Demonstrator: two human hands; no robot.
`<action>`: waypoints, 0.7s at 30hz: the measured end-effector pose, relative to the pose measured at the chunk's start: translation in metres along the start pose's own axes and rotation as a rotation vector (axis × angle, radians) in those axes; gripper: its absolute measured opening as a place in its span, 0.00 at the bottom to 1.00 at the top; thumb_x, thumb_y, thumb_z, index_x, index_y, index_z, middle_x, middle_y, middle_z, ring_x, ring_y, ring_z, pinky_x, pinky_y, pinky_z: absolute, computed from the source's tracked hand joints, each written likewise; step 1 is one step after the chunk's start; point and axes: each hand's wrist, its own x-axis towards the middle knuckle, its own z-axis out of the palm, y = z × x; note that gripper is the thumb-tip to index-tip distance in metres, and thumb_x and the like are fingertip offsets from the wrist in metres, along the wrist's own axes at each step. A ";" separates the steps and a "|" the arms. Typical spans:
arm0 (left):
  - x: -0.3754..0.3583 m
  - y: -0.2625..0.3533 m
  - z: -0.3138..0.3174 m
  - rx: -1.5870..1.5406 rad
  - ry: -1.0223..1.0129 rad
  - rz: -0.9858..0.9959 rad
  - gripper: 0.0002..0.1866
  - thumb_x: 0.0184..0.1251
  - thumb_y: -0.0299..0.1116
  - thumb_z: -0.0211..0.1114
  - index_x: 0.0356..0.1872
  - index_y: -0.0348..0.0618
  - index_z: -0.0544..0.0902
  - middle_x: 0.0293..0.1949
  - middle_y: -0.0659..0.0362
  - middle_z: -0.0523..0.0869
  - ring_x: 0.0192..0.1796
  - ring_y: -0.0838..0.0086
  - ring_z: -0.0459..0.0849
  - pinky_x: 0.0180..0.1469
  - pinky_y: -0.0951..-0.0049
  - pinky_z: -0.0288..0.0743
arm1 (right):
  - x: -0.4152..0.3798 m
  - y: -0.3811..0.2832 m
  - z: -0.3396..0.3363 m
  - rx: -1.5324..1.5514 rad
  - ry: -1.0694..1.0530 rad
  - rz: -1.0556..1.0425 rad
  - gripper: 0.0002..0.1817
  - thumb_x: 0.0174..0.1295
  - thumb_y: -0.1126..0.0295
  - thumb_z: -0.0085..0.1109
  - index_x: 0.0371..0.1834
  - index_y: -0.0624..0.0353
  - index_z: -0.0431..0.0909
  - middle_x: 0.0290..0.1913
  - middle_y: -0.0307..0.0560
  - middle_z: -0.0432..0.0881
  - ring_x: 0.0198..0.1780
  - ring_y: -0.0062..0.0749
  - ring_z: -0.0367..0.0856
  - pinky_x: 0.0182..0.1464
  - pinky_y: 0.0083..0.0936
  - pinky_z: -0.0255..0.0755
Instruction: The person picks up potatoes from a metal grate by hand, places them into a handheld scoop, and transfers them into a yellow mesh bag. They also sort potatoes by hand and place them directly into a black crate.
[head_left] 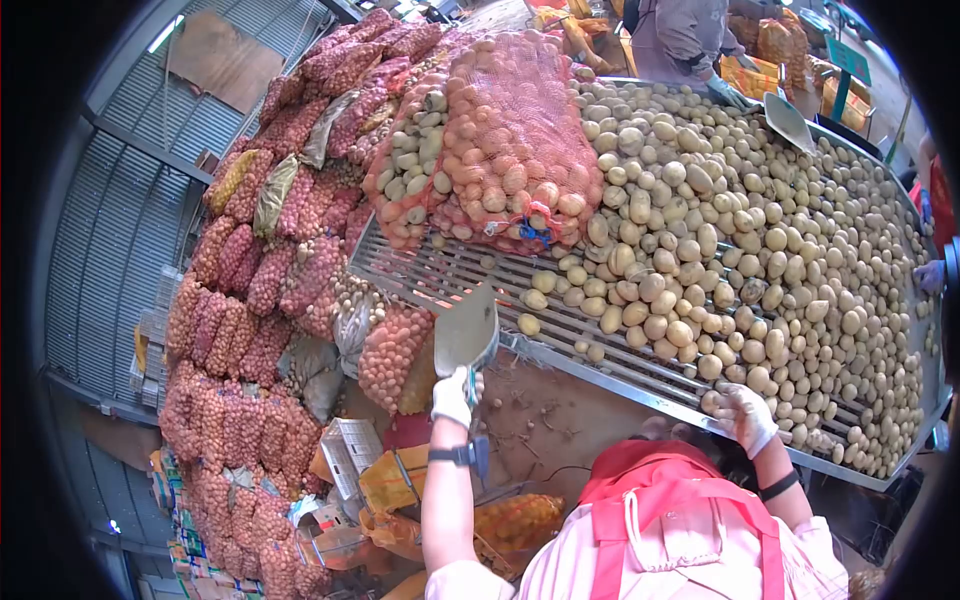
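My left hand [453, 398], in a white glove, is closed around the handle of a pale, wide scoop [467, 335]. The scoop is raised at the near left corner of a slatted metal sorting table [400, 265], and nothing shows inside it. Loose potatoes [690, 210] cover most of the table in a thick layer. My right hand [748, 418], also gloved, is at the table's near edge with its fingers apart and slightly bent, beside a few potatoes. A full red mesh sack of potatoes [515, 130], with blue at its tied end, lies on the slats.
Filled mesh sacks [235, 420] are piled high along the left wall. A white plastic crate [352, 455] and orange bags stand on the floor below. Across the table, a co-worker's gloved hand [730, 92] is near another scoop [788, 122]. A gloved hand [930, 277] shows at the right edge.
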 end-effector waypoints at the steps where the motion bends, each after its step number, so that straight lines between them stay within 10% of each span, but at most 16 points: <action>1: 0.023 0.004 0.005 0.004 0.007 0.003 0.16 0.76 0.40 0.57 0.43 0.34 0.83 0.28 0.55 0.86 0.22 0.71 0.82 0.22 0.73 0.74 | -0.004 -0.006 -0.009 0.010 0.025 -0.012 0.16 0.70 0.64 0.55 0.57 0.57 0.78 0.43 0.44 0.85 0.32 0.27 0.83 0.32 0.27 0.80; 8: 0.143 0.005 0.033 0.328 0.168 0.212 0.07 0.72 0.30 0.62 0.41 0.37 0.83 0.29 0.59 0.86 0.21 0.73 0.82 0.19 0.70 0.74 | -0.033 -0.009 -0.032 0.113 0.277 -0.127 0.18 0.68 0.55 0.57 0.56 0.49 0.78 0.43 0.41 0.86 0.32 0.30 0.83 0.31 0.28 0.77; 12: 0.137 -0.015 0.035 0.947 0.123 0.513 0.11 0.69 0.35 0.67 0.44 0.37 0.83 0.28 0.55 0.86 0.29 0.64 0.85 0.33 0.62 0.79 | -0.032 -0.010 -0.045 0.183 0.345 -0.113 0.18 0.69 0.56 0.56 0.57 0.51 0.77 0.45 0.42 0.85 0.33 0.30 0.83 0.31 0.26 0.76; 16: 0.061 0.015 0.091 1.404 0.647 0.839 0.13 0.62 0.37 0.66 0.45 0.44 0.85 0.41 0.51 0.86 0.45 0.56 0.85 0.47 0.54 0.78 | -0.031 -0.023 -0.027 0.223 0.412 -0.149 0.18 0.70 0.57 0.55 0.58 0.53 0.76 0.46 0.44 0.84 0.32 0.30 0.82 0.31 0.25 0.75; 21: 0.089 0.016 0.155 1.214 -0.039 1.194 0.16 0.62 0.36 0.65 0.49 0.44 0.83 0.45 0.49 0.84 0.44 0.54 0.85 0.48 0.55 0.79 | -0.003 -0.039 -0.013 0.208 0.260 -0.161 0.17 0.69 0.60 0.57 0.57 0.54 0.77 0.44 0.45 0.85 0.30 0.30 0.81 0.31 0.24 0.75</action>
